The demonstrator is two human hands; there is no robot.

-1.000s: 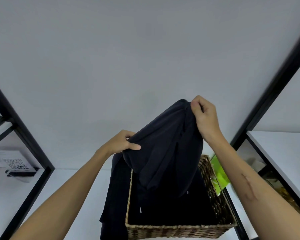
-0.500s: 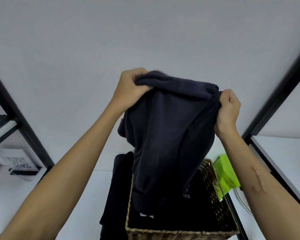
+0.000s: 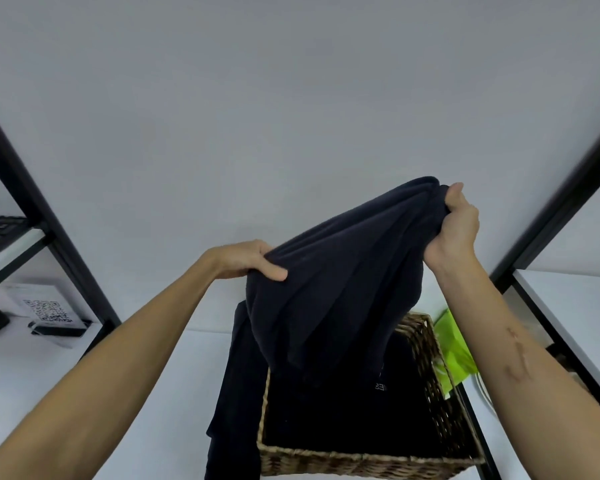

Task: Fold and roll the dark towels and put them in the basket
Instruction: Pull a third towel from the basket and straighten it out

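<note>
Towel [image 3: 340, 289] above basket [image 3: 361, 462]; another [image 3: 232, 382] seemingly over its left rim.

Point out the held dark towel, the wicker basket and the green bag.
dark towel [image 3: 343, 278], head view, on the middle of the cloth hanging between the hands.
wicker basket [image 3: 361, 462], head view, on its near woven wall.
green bag [image 3: 452, 344], head view, on its visible side right of the basket.

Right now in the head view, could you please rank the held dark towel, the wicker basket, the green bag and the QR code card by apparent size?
1. Dark towel, though it is raised nearer the camera.
2. Wicker basket, close behind; its back is hidden.
3. Green bag and QR code card look alike; the bag is partly hidden, so I won't rank them.
</note>
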